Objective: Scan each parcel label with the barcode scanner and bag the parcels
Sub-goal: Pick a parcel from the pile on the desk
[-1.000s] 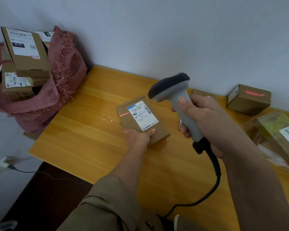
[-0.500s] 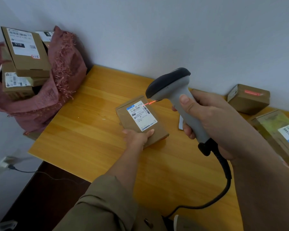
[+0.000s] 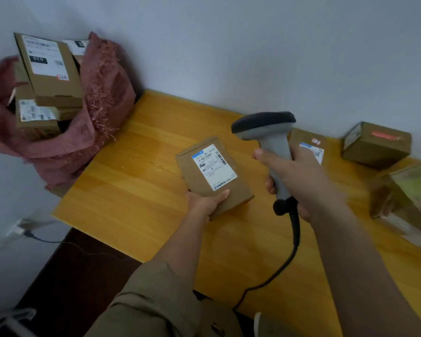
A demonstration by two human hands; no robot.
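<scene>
Now left hand (image 3: 206, 203) fingers pinch flat cardboard parcel (image 3: 213, 175); right hand (image 3: 299, 176) fingers wrap scanner (image 3: 270, 147).

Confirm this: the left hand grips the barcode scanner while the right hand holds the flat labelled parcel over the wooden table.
The hands are swapped. In the head view the right hand grips the barcode scanner, and the left hand holds the flat labelled parcel by its near edge. The rest stands: this happens over the wooden table.
</scene>
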